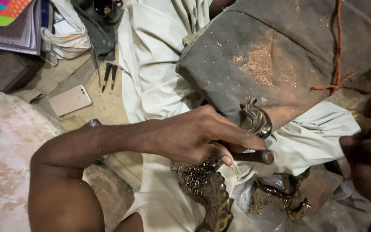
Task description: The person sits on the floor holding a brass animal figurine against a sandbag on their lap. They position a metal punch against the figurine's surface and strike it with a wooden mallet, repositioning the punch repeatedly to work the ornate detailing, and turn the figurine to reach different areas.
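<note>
The left hand (194, 135) has its fingers (241, 138) pinching a wooden-handled tool (254, 157) against a brass bird figure (209, 189) on the lap's white cloth (159, 86), while the blurred right hand (366, 150), grip unclear, sits at the right edge above a plastic bag (275, 197) holding brass pieces.

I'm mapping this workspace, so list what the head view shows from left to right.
Colourful books → white phone → two dark pointed tools → left hand → brass bird figure → dusty grey cloth → orange string → blurred right hand.
</note>
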`<state>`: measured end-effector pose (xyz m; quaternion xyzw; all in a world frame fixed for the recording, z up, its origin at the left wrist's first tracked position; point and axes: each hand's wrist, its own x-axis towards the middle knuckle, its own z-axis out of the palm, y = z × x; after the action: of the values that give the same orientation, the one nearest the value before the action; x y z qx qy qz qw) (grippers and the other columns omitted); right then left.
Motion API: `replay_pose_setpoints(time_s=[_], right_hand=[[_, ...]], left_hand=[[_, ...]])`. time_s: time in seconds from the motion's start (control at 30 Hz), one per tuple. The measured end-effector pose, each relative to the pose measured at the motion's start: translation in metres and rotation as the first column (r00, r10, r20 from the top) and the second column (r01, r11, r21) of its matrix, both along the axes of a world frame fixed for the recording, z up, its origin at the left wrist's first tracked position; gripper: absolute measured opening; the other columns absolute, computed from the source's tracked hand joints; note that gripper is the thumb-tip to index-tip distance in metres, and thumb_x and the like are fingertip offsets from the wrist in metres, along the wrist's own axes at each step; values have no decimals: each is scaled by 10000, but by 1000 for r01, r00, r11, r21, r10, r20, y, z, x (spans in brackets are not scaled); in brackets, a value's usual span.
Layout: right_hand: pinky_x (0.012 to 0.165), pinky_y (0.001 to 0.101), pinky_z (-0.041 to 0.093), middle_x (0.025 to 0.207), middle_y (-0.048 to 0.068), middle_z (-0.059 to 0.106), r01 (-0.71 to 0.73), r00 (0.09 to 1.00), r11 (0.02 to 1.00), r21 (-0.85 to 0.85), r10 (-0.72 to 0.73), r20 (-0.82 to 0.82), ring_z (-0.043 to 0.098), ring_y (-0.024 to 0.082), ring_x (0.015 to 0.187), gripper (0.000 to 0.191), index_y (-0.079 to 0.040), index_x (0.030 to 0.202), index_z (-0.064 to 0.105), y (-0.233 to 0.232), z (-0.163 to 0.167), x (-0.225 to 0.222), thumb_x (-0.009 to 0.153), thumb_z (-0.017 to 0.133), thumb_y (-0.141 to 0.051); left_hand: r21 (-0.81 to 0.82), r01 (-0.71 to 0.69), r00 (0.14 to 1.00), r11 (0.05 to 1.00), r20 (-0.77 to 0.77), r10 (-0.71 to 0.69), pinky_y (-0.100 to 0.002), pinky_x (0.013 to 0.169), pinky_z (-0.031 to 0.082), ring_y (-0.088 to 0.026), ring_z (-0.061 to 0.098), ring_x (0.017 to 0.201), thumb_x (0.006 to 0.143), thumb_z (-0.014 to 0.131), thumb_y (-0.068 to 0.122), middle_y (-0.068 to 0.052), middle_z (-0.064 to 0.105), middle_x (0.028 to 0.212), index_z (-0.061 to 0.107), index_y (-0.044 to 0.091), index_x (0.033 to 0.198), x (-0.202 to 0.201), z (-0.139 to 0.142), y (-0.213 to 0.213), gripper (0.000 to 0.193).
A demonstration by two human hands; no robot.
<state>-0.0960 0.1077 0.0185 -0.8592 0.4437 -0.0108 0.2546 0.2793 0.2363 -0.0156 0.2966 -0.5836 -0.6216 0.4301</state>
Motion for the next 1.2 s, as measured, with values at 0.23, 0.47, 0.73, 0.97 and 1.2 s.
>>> replay_pose_setpoints(time_s=[0.23, 0.47, 0.73, 0.97, 1.2], right_hand=[[775, 324, 530, 1044, 158, 642, 4, 1000, 1000, 0, -4, -14, 667, 244, 886, 437, 12, 1210, 650, 2, -2, 8, 793, 773, 48], [799, 316, 538, 1078, 161, 647, -45, 989, 999, -23, 41, -142, 675, 241, 925, 508, 18, 1263, 651, -3, -1, 24, 772, 778, 48], [835, 328, 578, 1147, 171, 658, -111, 990, 985, -130, 98, -99, 698, 262, 1003, 474, 13, 1318, 679, -1, -6, 23, 862, 810, 7], [880, 314, 569, 1198, 152, 609, 31, 999, 998, -48, -29, 40, 657, 240, 1057, 472, 20, 1358, 621, 7, -10, 2, 907, 761, 23], [881, 320, 573, 1232, 147, 586, 88, 994, 996, -7, -87, 63, 642, 228, 1096, 501, 11, 1387, 566, 20, -4, -13, 912, 726, 29]], left_hand=[[-40, -33, 999, 999, -31, 32, -300, 719, 634, -132, 790, 925, 974, 709, -31, -97, 750, 1262, 625, 141, 1413, 7, -1, 1, 479], [-68, -80, 991, 994, -113, 72, -336, 709, 666, -158, 772, 852, 1044, 655, 93, -102, 738, 1206, 574, 190, 1420, -4, -12, -7, 396], [-83, 124, 990, 989, -53, -129, -313, 657, 666, -101, 745, 736, 1004, 673, 172, -83, 778, 1165, 562, 162, 1445, -6, -19, -28, 455], [-93, 124, 992, 988, -10, -125, -253, 535, 563, -59, 628, 572, 1002, 676, 207, -18, 766, 899, 547, 174, 1505, -8, -15, -27, 520], [-91, 140, 989, 986, 53, -136, -310, 523, 512, -65, 561, 599, 1006, 690, 171, 9, 708, 828, 542, 184, 1507, -3, -5, -25, 522]])
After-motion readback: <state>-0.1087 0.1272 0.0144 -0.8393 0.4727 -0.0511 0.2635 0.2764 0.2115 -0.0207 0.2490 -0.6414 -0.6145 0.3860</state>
